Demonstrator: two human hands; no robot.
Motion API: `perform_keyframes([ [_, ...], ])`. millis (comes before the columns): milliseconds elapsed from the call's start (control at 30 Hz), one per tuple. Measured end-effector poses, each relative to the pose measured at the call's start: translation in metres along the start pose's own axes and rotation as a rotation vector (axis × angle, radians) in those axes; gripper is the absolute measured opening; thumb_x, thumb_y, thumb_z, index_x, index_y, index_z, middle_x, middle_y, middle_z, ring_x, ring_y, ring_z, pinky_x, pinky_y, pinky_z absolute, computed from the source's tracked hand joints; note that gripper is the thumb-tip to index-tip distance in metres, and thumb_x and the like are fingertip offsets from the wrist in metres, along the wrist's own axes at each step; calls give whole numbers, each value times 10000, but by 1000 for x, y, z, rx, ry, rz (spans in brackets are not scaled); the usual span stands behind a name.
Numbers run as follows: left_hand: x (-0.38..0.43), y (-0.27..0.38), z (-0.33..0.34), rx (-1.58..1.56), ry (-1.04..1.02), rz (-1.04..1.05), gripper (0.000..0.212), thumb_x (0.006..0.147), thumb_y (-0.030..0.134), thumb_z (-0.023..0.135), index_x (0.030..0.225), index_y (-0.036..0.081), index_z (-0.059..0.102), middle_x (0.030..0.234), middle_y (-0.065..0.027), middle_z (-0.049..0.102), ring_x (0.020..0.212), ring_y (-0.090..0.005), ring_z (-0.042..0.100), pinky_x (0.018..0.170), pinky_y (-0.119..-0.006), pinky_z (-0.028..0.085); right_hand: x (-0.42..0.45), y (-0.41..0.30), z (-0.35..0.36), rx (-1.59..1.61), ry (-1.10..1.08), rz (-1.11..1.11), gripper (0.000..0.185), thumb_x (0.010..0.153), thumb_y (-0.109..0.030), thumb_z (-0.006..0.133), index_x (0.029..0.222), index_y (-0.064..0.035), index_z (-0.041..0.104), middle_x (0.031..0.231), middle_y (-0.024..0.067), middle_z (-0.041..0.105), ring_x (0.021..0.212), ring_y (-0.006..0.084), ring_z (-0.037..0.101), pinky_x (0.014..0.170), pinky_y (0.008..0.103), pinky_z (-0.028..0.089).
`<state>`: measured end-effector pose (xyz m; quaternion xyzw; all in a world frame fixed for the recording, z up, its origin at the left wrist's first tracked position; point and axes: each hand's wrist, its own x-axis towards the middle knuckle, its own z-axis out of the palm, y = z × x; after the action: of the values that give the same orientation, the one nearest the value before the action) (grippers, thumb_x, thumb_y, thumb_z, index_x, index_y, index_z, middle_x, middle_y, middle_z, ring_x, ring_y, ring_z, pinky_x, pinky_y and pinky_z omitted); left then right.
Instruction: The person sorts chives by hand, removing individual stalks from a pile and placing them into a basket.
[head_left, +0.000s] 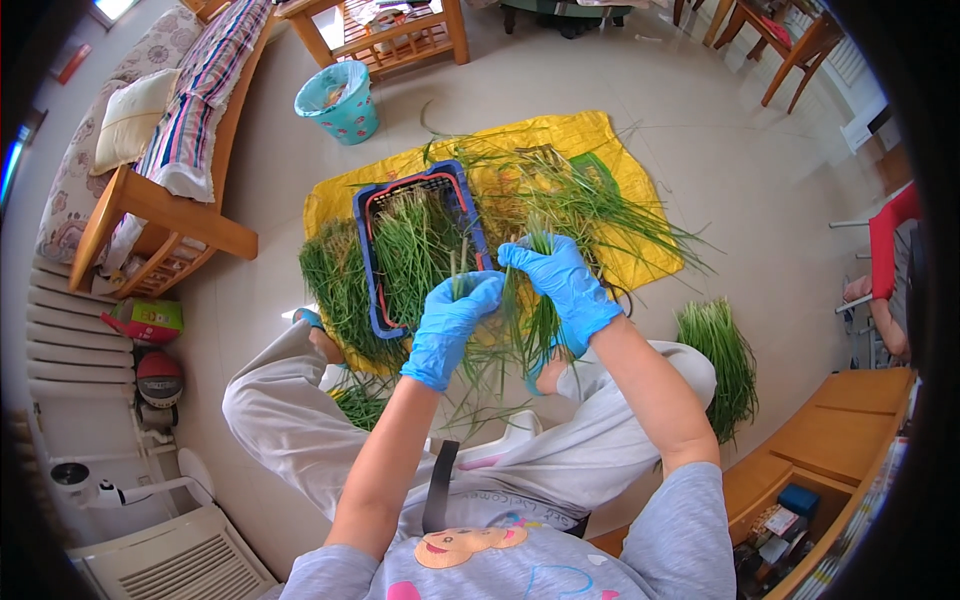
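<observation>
My left hand (457, 315), in a blue disposable glove, grips a few pale-ended green stalks (459, 279). Just to its right, my right hand (566, 281), gloved alike, is closed around a bunch of long green stalks (538, 322) whose leaves hang down between my knees. Beyond my left hand a blue plastic basket (364, 247) with a red handle holds piled grassy greens (412, 240). More greens (337, 285) lie against its left side. A loose, tangled heap (577, 195) spreads over the yellow woven sheet (596, 135), behind my right hand.
A tidy bundle of greens (716, 367) is on the tiled floor beside my right knee. A lined turquoise waste bin (345, 112) stands past the sheet. Left is a wooden sofa (165, 214); right, a wooden cabinet (825, 442) and a red-seated metal chair (885, 247).
</observation>
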<state>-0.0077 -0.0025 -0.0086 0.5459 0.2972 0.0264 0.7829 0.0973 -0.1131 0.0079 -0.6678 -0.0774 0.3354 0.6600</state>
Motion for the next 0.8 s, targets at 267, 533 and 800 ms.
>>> perform_keyframes([
  [267, 1, -1, 9, -30, 7, -87, 153, 784, 185, 564, 860, 58, 606, 545, 62, 455, 428, -29, 301, 400, -185, 235, -7, 0, -9, -96, -151, 41, 285, 784, -358, 553, 840, -88, 625, 666, -16, 546, 547, 78, 441, 478, 207, 343],
  [533, 1, 11, -11, -282, 2, -92, 179, 814, 194, 508, 886, 48, 584, 657, 3, 487, 577, -115, 439, 526, -257, 358, -2, 7, -7, -115, -292, 132, 290, 791, -356, 534, 908, -109, 630, 724, 19, 614, 517, 75, 420, 440, 217, 323],
  [800, 1, 5, -16, -368, 8, -104, 181, 814, 216, 523, 872, 59, 592, 538, 61, 469, 406, -40, 315, 378, -180, 262, -1, 24, 12, -150, -340, 124, 291, 672, -332, 686, 818, -104, 579, 670, -8, 559, 532, 63, 482, 414, 200, 329],
])
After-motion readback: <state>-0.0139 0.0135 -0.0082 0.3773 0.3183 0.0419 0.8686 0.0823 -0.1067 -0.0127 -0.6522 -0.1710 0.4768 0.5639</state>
